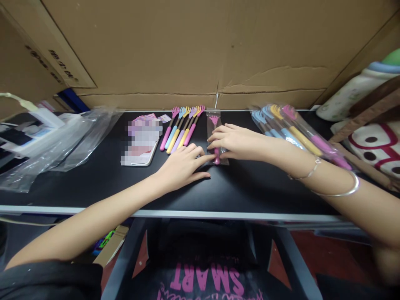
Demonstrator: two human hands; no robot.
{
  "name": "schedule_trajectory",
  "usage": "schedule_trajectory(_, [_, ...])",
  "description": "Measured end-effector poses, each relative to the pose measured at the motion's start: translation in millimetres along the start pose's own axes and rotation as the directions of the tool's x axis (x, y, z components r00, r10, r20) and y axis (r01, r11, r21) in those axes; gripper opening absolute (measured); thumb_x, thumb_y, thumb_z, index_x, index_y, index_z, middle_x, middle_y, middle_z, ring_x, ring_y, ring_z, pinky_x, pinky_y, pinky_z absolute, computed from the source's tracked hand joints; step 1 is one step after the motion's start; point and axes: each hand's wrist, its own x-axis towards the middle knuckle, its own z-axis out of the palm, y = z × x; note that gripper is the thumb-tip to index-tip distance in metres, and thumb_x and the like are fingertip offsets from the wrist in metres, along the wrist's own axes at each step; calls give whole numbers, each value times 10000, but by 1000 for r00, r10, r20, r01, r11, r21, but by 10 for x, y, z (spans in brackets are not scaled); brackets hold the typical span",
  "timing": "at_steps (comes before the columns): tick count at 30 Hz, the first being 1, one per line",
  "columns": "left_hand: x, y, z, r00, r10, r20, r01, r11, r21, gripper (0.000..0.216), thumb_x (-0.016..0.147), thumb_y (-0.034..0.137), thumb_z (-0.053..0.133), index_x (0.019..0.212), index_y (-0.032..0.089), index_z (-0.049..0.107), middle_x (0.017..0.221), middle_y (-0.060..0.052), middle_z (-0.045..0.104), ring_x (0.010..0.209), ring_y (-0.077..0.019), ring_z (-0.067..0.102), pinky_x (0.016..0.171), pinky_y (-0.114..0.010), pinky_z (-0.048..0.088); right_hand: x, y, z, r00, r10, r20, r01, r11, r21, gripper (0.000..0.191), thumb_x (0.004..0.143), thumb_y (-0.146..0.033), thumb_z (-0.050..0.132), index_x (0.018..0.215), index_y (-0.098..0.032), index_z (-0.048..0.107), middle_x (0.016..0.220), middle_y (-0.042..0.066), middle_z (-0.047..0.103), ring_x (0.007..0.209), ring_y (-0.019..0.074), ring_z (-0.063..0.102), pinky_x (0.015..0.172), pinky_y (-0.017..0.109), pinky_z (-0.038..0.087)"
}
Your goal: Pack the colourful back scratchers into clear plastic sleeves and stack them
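Note:
A pink back scratcher (pixel 214 121) lies in a narrow clear plastic bag (pixel 225 156) on the black table. My right hand (pixel 239 142) reaches over the bag from the right, fingers stretched and apart, their tips on or just above it. From the left, the index finger of my left hand (pixel 183 166) extends to the bag's lower end; its fingers are spread and nothing is in them. Several loose back scratchers (pixel 179 132) in pink, blue, yellow and purple lie side by side beyond my left hand. More bagged back scratchers (pixel 293 125) lie behind my right forearm.
A phone (pixel 145 150), partly blurred out, and purple cards (pixel 146 118) lie left of the loose scratchers. Clear plastic bags (pixel 78 141) cover the table's left side. Cardboard (pixel 187 50) walls the back. A white bottle (pixel 350 93) and a patterned bag (pixel 371 143) stand at the right.

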Motion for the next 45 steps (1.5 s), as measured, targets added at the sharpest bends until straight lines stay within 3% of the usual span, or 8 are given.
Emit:
schedule_trajectory(6, [4, -57, 20, 999, -12, -50, 12, 1000, 11, 439, 949, 482, 562, 1304, 225, 590, 1013, -46, 636, 980, -208, 562, 837, -313, 435, 69, 17, 27, 1000, -2, -3, 2, 999, 42, 263, 903, -293, 596, 1125, -183, 686, 1238, 111, 675, 1164, 286, 540, 936, 437, 426])
schedule_trajectory(11, [7, -83, 3, 998, -2, -64, 5, 999, 39, 425, 944, 478, 574, 1286, 227, 600, 1005, -43, 659, 973, -211, 577, 805, -302, 444, 131, -24, 12, 997, 57, 50, -62, 993, 100, 136, 875, -303, 648, 904, -172, 672, 985, 100, 700, 1050, 266, 574, 872, 378, 437])
schedule_trajectory(20, [37, -54, -37, 983, -104, -150, 102, 995, -25, 300, 952, 438, 567, 1157, 229, 632, 981, -37, 696, 967, -221, 630, 802, -318, 469, 103, -117, 31, 993, 110, -45, -103, 986, 132, 217, 874, -365, 666, 832, -191, 544, 832, 61, 620, 774, 203, 566, 690, 290, 372])
schedule_trajectory(24, [41, -74, -20, 964, -153, -216, 113, 976, -186, 209, 939, 301, 581, 1133, 223, 596, 1031, -30, 695, 982, -194, 644, 844, -303, 485, 116, -155, 119, 976, 176, -126, -116, 917, 382, 236, 935, -391, 570, 843, -217, 441, 790, 18, 602, 667, 166, 548, 617, 262, 338])
schedule_trajectory(30, [43, -108, 9, 922, -199, -331, 64, 924, -377, 205, 886, 149, 575, 1083, 195, 542, 997, -20, 663, 888, -139, 631, 794, -250, 496, 112, -239, 247, 912, 257, -321, 14, 760, 650, 141, 933, -307, 554, 913, -213, 451, 891, 28, 626, 788, 166, 600, 697, 264, 427])
schedule_trajectory(33, [44, -95, -14, 912, -169, -374, 54, 952, -300, 117, 895, 153, 558, 1003, 197, 547, 952, -15, 646, 867, -138, 607, 784, -247, 483, 79, -270, 244, 872, 251, -421, 74, 782, 619, 138, 936, -322, 565, 968, -200, 509, 951, 57, 623, 830, 172, 583, 723, 282, 454])
schedule_trajectory(37, [43, -72, -44, 921, -65, -384, 16, 991, -130, 59, 937, 197, 521, 963, 204, 574, 904, -11, 632, 825, -140, 595, 730, -241, 458, 4, -297, 222, 849, 161, -503, 65, 913, 402, 118, 973, -289, 495, 940, -196, 559, 936, 82, 607, 877, 200, 556, 761, 323, 459])
schedule_trajectory(45, [37, 10, 8, 920, 170, -352, -104, 974, 200, 223, 1000, 211, 436, 875, 199, 621, 848, -9, 630, 706, -109, 564, 595, -229, 398, -148, -403, 277, 870, 92, -485, -53, 994, 94, 184, 972, -194, 423, 901, -191, 593, 929, 95, 622, 859, 204, 553, 729, 310, 471])
